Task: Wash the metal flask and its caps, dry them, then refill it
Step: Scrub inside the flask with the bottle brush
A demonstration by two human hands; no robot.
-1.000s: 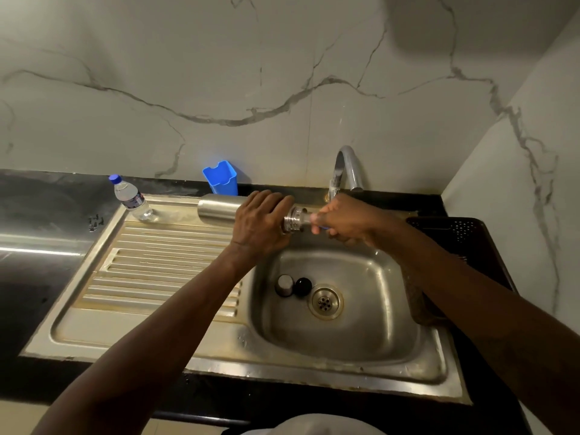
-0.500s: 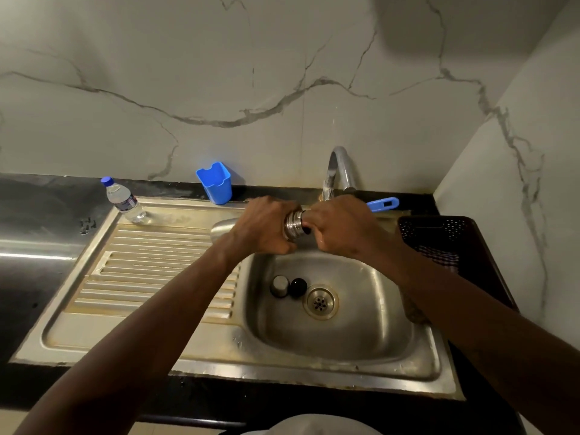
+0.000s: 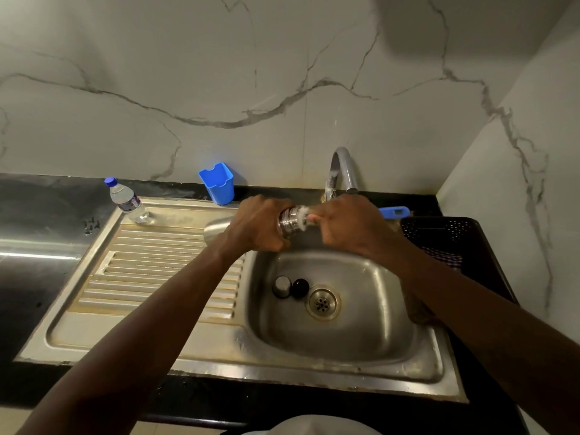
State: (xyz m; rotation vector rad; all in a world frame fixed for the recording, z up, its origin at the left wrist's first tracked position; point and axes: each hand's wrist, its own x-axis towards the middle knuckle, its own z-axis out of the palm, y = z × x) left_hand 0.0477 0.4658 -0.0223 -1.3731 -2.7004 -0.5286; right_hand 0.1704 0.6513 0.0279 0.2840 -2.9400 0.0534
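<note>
A person holds a metal flask (image 3: 287, 221) on its side above the back rim of a steel sink (image 3: 361, 350). Its long axis runs left to right, with the base toward the draining board (image 3: 150, 277) and the threaded mouth pointing right, straight at the other hand. The left hand (image 3: 260, 226) wraps round the flask just behind the neck, fingers curled over the top, the forearm reaching up from the lower left. The right hand (image 3: 348, 224), the nearer of the two to the opening, is closed round a brush (image 3: 303, 216) whose white bristles sit at the flask's lip. The brush's blue handle end juts out past that hand to the right, roughly in line with the flask. How deep the bristles reach inside cannot be told. The scrubbing stroke looks set to run along that shared line, the left hand steadying the flask while the right drives the brush in and out. A metal cap (image 3: 281, 286) and a black cap (image 3: 300, 287) sit side by side on the sink floor, just left of the drain (image 3: 323, 302) and well below both hands. The tap (image 3: 342, 167) curves up behind the right hand, and whether water is running is unclear. A water bottle (image 3: 128, 200) and a blue cup (image 3: 218, 183) stand along the back edge, and a black basket (image 3: 439, 227) sits at right.
</note>
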